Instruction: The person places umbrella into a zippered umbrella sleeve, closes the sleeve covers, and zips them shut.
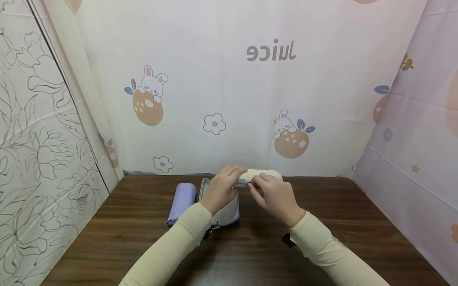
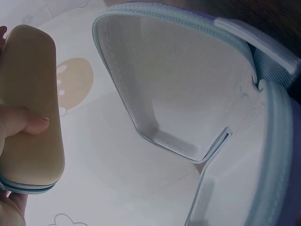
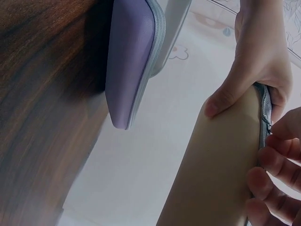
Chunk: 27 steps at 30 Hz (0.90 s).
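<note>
A cream zippered case [image 1: 262, 173], long with rounded ends, is held up over the back of the table. My left hand [image 1: 222, 188] grips its left end; in the right wrist view the left thumb [image 3: 220, 102] presses on the cream face. Grey-blue zipper trim [image 3: 265, 106] runs along the case's edge. At that trim my right hand [image 1: 277, 198] pinches the zipper pull between thumb and forefinger, its other fingers [image 3: 261, 181] curled by the edge. Below the left hand a purple zip case [image 1: 227, 216] lies open, its pale lining [image 2: 174, 70] showing in the left wrist view.
Left of the open case lies a lilac folded case [image 1: 182, 202]. Both rest on a dark wooden table [image 1: 257, 254]. A printed white curtain [image 1: 214, 79] hangs right behind the table's back edge, with more printed cloth [image 1: 415, 159] at the sides.
</note>
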Each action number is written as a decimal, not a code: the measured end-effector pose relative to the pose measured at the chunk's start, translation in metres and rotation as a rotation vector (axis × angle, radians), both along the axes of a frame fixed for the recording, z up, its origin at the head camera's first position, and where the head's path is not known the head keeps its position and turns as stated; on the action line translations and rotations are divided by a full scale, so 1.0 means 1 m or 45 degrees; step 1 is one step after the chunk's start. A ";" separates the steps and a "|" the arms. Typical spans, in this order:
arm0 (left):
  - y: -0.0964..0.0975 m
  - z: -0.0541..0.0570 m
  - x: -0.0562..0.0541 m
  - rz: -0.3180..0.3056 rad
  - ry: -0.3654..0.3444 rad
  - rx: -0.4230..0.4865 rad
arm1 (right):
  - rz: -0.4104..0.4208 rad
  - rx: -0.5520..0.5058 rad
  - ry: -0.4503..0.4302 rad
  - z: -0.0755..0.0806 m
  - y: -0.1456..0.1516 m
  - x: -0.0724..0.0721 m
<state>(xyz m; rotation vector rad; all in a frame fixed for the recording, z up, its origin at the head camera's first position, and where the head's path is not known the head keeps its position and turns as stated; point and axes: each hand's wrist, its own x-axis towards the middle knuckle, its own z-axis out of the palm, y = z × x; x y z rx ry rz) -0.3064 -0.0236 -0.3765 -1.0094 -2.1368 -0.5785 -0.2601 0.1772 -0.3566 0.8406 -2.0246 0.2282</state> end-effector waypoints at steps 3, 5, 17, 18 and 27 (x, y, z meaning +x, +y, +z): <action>0.000 0.000 0.000 -0.002 -0.002 0.001 | 0.007 -0.006 -0.022 -0.001 0.001 0.000; 0.000 0.000 0.000 -0.001 -0.003 -0.001 | 0.006 -0.008 -0.045 -0.001 0.002 -0.001; 0.001 0.000 0.001 -0.020 -0.016 -0.008 | 0.018 -0.010 -0.101 0.000 0.008 0.000; 0.001 0.000 0.001 -0.014 -0.018 -0.009 | 0.014 -0.011 -0.103 0.001 0.008 0.000; 0.000 0.000 0.002 0.011 -0.005 0.002 | -0.002 -0.004 -0.100 0.002 0.013 0.000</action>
